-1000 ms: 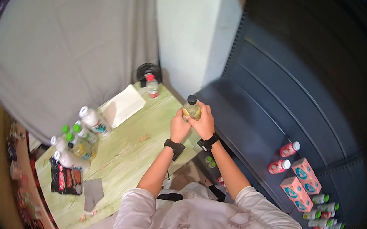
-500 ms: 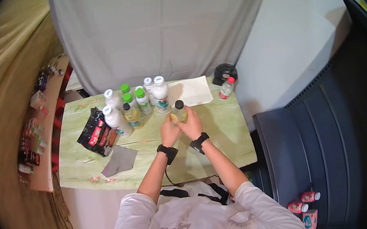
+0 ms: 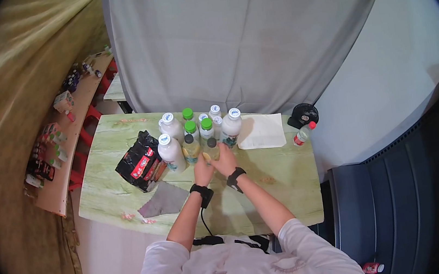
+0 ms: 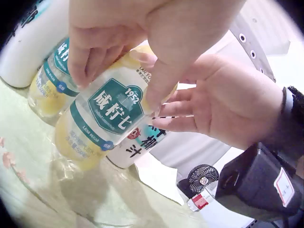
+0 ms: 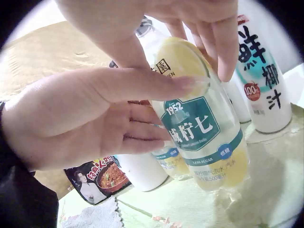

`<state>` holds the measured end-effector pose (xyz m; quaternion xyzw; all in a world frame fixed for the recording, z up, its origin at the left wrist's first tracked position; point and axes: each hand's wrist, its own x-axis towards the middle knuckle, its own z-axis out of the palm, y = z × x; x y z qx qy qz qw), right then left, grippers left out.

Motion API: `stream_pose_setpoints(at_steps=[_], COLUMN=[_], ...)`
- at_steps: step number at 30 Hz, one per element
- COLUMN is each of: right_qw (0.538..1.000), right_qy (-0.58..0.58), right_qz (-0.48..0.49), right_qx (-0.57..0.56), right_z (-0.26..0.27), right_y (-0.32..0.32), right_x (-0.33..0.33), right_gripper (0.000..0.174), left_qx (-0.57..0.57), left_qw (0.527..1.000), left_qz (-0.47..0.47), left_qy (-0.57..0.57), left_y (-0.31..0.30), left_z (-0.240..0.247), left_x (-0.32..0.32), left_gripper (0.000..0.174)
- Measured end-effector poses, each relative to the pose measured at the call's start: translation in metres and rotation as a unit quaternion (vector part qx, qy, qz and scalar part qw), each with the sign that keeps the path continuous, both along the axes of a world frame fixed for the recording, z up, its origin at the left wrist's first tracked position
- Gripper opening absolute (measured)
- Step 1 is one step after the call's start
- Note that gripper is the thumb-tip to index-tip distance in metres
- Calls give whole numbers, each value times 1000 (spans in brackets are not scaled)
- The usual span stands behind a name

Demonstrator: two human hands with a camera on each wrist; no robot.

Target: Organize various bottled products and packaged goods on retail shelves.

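Between both hands is a clear lemon drink bottle (image 3: 211, 150) with a dark cap, a green label (image 4: 116, 107) and yellow fruit print. My left hand (image 3: 203, 170) grips its left side, the thumb (image 5: 173, 85) lying across the front. From the other side my right hand (image 3: 226, 162) holds it, fingers round the upper part. The bottle leans slightly, its base (image 5: 221, 180) close over the table. Just left of it stands a matching lemon bottle (image 3: 192, 151). White coconut juice bottles (image 3: 230, 128) and green-capped bottles (image 3: 206, 129) are grouped around and behind.
A black noodle packet (image 3: 139, 163) and a grey cloth (image 3: 162, 200) lie on the left of the green table (image 3: 276, 196). White paper (image 3: 261, 132), a small black fan (image 3: 304, 114) and a red-capped bottle (image 3: 302, 135) are at the right. Dark shelving (image 3: 356, 202) stands beyond.
The view has turned left from the shelving to the table. Both hands have carried the lemon bottle from the table's right end to the bottle group and lowered it beside the matching one.
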<state>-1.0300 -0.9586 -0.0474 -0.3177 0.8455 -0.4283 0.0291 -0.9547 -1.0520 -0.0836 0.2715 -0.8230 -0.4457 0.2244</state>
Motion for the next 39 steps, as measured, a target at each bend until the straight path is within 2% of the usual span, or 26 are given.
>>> stream_pose_setpoints(at_steps=[4,10,13,16,22,25,28,31,34,39], right_qw=[1000,998,1000,1000,999,999,999,999,999,999], right_qy=[-12,-30,-11,-13,-23,-25,-33,-26,-27,-19], right_qz=[17,48,23,17,17,26,34,35,35,29], right_qx=[-7,-10,-18,-11,-29,-22,-8,-8,-7,-28], right_z=[-1,-1,-5,-6,-6,-7,-6,-7,-8,-4], right_y=[-5,0,-3,-9,-19,-20,-20,-21,-23,-7], right_x=[-3,-8,-11,-16,-17,-19,-22,-24,-25,-12], right_gripper=[71,75,73,73,74,74,75,75,76,82], left_qx=[-31,-14,33,28,47,4,-6,60,38,42], left_qw=[999,1000,997,1000,999,999,998,998,999,999], left_qz=[-5,13,12,6,5,13,22,8,26,19], left_qy=[-21,-18,-63,-11,-20,45,53,-32,23,2], left_y=[-5,3,7,8,6,6,11,13,18,24], left_z=[1,15,35,32,27,21,30,45,29,26], left_x=[4,3,7,9,11,11,14,18,21,30], left_gripper=[64,60,63,64,66,62,58,56,51,48])
